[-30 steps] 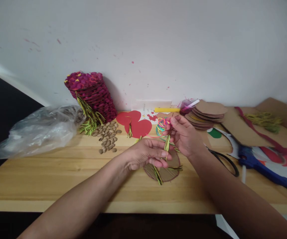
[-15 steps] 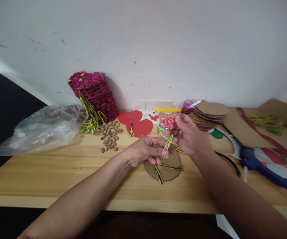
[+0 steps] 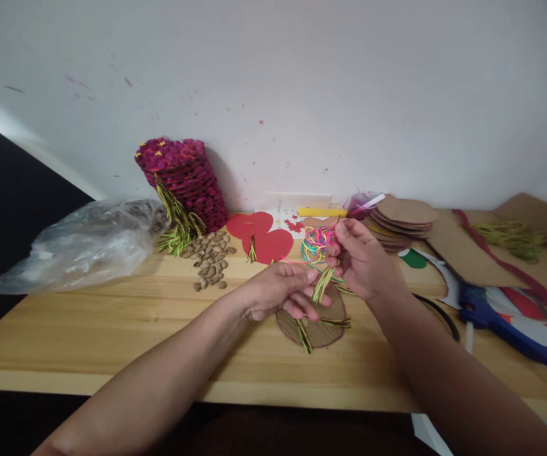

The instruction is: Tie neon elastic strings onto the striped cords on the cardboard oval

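My right hand pinches a small green, yellow and dark yarn tassel near its top, a thin dark end showing above the fingertips. My left hand is open beneath it, thumb raised apart from the fingers; the strands lie against those fingertips. Under both hands is a round cardboard disc with a reddish edge, partly hidden. Bundles of the same yarn lie on it, pointing outward. Just behind the hands sits a tangle of multicoloured cord, with one pink strand running toward my left hand.
Left of the hands are shells or seeds, a magenta cylinder with a yarn tassel, and a plastic bag. Red paper circles lie behind. To the right are stacked cardboard discs and a blue glue gun.
My left thumb has lifted off the tassel and its fingers have spread. The tassel now hangs from my right hand. The whole view has shifted slightly.
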`<state>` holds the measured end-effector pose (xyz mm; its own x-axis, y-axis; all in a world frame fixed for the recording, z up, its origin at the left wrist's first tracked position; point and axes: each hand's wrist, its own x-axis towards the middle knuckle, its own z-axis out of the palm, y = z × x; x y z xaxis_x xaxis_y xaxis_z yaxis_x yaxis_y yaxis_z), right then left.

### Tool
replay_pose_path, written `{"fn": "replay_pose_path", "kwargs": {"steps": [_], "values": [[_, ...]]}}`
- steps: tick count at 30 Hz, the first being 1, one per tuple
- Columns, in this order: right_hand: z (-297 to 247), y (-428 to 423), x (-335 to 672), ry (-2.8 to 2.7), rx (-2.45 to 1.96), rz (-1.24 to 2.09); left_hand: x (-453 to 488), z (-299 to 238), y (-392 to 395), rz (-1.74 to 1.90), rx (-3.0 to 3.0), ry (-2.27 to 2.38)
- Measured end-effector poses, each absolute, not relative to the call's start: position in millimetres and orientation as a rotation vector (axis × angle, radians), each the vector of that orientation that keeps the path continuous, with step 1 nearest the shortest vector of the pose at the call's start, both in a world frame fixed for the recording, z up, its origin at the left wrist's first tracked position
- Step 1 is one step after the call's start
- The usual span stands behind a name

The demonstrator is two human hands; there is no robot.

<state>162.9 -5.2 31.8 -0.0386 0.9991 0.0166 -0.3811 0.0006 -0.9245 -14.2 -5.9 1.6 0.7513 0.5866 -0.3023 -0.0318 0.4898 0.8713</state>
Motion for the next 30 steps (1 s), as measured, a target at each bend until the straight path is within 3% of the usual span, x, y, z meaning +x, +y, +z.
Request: {"fn": "replay_pose_path", "kwargs": {"steps": [30], "values": [[37.2, -6.7, 168.2, -0.923, -0.761, 1.268, -0.7, -13.9, -11.7, 0.569, 1.09, 0.758]]}}
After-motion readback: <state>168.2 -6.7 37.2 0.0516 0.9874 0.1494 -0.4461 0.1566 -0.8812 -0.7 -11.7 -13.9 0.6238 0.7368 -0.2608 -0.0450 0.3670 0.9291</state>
